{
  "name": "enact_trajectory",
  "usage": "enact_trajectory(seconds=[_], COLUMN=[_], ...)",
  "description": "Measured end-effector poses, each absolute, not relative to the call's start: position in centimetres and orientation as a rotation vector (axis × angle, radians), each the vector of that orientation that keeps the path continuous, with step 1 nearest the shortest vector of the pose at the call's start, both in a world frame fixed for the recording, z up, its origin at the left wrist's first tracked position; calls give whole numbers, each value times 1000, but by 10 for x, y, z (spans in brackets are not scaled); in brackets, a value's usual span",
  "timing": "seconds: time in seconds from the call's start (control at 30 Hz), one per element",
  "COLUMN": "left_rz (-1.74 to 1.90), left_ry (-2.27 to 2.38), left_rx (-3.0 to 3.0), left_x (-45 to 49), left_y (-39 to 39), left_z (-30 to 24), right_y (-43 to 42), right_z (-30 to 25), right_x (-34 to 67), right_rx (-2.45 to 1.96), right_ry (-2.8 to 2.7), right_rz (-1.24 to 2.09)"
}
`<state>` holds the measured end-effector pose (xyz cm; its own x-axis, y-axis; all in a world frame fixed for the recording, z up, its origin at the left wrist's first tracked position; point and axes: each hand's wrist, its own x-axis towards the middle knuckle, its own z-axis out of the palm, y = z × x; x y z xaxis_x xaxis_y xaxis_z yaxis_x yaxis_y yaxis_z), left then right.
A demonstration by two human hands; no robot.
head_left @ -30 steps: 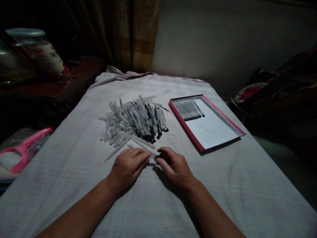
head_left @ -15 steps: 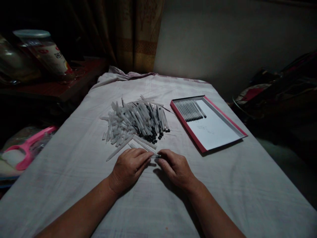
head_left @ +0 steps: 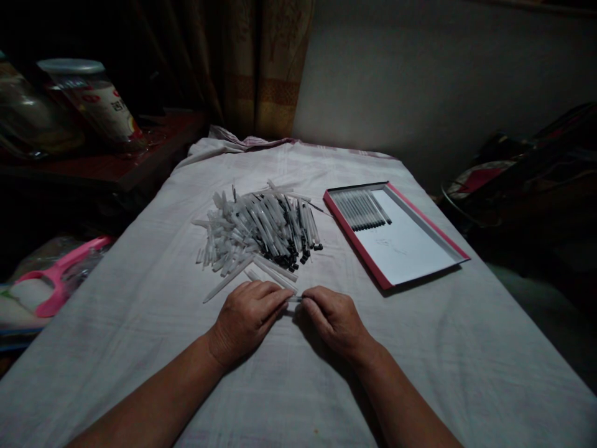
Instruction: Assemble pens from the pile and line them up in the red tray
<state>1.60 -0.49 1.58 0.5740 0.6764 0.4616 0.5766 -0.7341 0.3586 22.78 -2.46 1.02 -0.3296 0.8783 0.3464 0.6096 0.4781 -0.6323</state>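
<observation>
Now a pen part (head_left: 295, 299) is being gripped between left hand (head_left: 252, 315) and right hand (head_left: 336, 317) at the frame's lower centre, ideally being kept straight.

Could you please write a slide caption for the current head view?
Left hand and right hand hold a slim pen part near a pile of pen parts and a red-edged box.
</observation>
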Motion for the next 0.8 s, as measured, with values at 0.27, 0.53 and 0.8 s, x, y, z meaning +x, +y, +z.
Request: enact_trajectory(seconds=[0.27,0.53,0.8], left_rz=[903,938,939], left_ry=[1031,1013,1002], left_rx=[2621,2615,2601], left_x=[15,16,15], left_y=[-5,-5,-5], left_z=[15,13,15], right_y=[-25,-25,-25], right_z=[14,16,16], right_x=[226,227,226], right_rx=[-1255,-1272,-1239], right_ry=[-2085,-2020,-2074], right_rz=[548,700,593])
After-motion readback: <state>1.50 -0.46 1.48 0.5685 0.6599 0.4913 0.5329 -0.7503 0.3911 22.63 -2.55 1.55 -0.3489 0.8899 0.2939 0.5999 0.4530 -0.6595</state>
